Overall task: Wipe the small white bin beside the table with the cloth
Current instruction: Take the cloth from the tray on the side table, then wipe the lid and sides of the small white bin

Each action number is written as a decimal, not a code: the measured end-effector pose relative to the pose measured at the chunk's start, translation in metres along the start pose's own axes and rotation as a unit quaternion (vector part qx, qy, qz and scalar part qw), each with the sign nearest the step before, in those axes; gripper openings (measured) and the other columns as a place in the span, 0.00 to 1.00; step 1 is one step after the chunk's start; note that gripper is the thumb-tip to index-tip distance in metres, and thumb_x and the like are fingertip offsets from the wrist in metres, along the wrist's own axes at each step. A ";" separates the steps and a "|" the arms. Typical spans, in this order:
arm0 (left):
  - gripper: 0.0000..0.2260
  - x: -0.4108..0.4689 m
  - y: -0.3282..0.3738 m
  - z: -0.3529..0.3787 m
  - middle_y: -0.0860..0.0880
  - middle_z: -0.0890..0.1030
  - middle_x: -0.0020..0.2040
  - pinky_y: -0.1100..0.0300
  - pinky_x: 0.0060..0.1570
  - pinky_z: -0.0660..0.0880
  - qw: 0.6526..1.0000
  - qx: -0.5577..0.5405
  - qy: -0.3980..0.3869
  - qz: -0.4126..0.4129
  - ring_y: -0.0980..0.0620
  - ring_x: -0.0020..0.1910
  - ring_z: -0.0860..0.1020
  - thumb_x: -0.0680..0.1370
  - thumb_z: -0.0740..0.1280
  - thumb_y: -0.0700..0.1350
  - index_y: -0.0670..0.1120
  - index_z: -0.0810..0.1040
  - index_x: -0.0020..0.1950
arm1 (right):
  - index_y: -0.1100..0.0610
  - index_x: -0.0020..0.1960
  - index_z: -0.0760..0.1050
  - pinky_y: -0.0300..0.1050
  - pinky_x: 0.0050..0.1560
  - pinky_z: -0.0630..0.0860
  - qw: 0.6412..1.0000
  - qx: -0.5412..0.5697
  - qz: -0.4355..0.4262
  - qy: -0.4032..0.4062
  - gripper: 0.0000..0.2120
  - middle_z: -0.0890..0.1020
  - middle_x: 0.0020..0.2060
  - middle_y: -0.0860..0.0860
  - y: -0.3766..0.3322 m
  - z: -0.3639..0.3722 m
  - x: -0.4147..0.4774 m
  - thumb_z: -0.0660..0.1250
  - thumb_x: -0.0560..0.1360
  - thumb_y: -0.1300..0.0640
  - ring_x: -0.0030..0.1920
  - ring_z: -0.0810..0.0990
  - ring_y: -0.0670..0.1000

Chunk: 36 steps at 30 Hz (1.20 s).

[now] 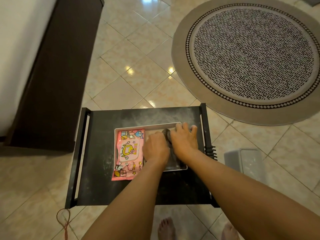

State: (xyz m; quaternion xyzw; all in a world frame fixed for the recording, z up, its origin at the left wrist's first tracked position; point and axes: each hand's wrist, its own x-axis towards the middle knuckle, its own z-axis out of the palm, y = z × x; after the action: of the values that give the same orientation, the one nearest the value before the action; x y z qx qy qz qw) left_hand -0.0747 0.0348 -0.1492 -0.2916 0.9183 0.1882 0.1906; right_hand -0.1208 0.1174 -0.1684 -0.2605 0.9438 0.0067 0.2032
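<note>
A small white bin with a flat lid stands on the floor just right of the low black table. On the table sits a white tray. Inside the tray lies a dark grey cloth, bunched between both hands. My left hand is curled over the cloth's left side. My right hand presses on its right side, fingers reaching to the tray's far right corner. Most of the cloth is hidden under the hands.
A pink pack of wet wipes fills the tray's left half. A black comb-like clip hangs on the table's right rail. A round patterned rug lies far right, a dark bed frame left. A red cord trails on the tiles.
</note>
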 end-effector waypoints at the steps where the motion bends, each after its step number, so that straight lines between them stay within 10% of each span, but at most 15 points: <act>1: 0.06 -0.004 0.001 -0.006 0.45 0.79 0.51 0.55 0.39 0.67 1.000 -0.002 0.010 -0.002 0.47 0.46 0.74 0.77 0.66 0.38 0.44 0.77 0.53 | 0.52 0.59 0.76 0.54 0.63 0.60 1.000 0.011 0.002 0.003 0.13 0.70 0.60 0.53 0.000 -0.002 -0.002 0.68 0.74 0.58 0.64 0.65 0.56; 7: 0.08 -0.017 -0.014 -0.037 0.48 0.71 0.49 0.51 0.51 0.70 0.991 -0.079 0.072 0.079 0.47 0.50 0.70 0.73 0.68 0.45 0.47 0.74 0.50 | 0.51 0.51 0.77 0.49 0.59 0.62 0.976 0.209 -0.009 0.064 0.09 0.72 0.56 0.47 0.008 -0.024 -0.019 0.70 0.71 0.53 0.60 0.67 0.51; 11: 0.07 -0.032 -0.011 -0.072 0.47 0.77 0.44 0.52 0.38 0.75 0.956 -0.272 -0.010 0.107 0.47 0.42 0.77 0.78 0.67 0.43 0.47 0.69 0.51 | 0.57 0.47 0.74 0.53 0.46 0.77 0.903 0.427 0.034 0.035 0.06 0.79 0.40 0.51 0.024 -0.065 -0.039 0.70 0.72 0.61 0.43 0.77 0.52; 16: 0.14 -0.062 0.023 -0.106 0.48 0.78 0.51 0.57 0.41 0.80 0.912 -0.399 -0.007 0.093 0.51 0.48 0.80 0.78 0.71 0.43 0.48 0.68 0.58 | 0.56 0.54 0.76 0.46 0.49 0.83 0.815 0.575 0.051 0.054 0.10 0.84 0.47 0.52 0.068 -0.110 -0.071 0.73 0.75 0.58 0.49 0.84 0.49; 24: 0.19 -0.125 0.110 -0.084 0.40 0.86 0.51 0.50 0.46 0.82 0.680 -0.698 -0.183 -0.133 0.41 0.50 0.84 0.71 0.77 0.39 0.38 0.79 0.59 | 0.57 0.53 0.76 0.57 0.51 0.84 0.751 0.639 0.138 0.091 0.09 0.85 0.47 0.56 0.158 -0.134 -0.145 0.73 0.75 0.58 0.50 0.84 0.56; 30: 0.14 -0.166 0.178 -0.015 0.47 0.81 0.58 0.47 0.59 0.78 0.849 -0.512 -0.128 -0.016 0.50 0.56 0.80 0.79 0.69 0.45 0.47 0.75 0.64 | 0.55 0.52 0.77 0.50 0.49 0.83 0.765 0.617 0.169 0.072 0.08 0.84 0.46 0.53 0.247 -0.103 -0.195 0.73 0.74 0.60 0.49 0.84 0.54; 36: 0.11 -0.173 0.223 0.075 0.53 0.80 0.54 0.54 0.55 0.78 0.894 -0.434 -0.094 0.057 0.54 0.55 0.78 0.81 0.66 0.43 0.52 0.76 0.63 | 0.58 0.46 0.81 0.50 0.41 0.81 0.801 0.566 0.195 0.015 0.09 0.83 0.38 0.54 0.330 -0.036 -0.219 0.72 0.68 0.68 0.37 0.81 0.51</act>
State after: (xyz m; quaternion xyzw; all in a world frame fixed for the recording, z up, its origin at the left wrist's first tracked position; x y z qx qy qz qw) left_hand -0.0615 0.3186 -0.0820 -0.2738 0.7377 0.6054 0.1194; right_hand -0.1264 0.5054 -0.0813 0.0896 0.8138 -0.4928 0.2946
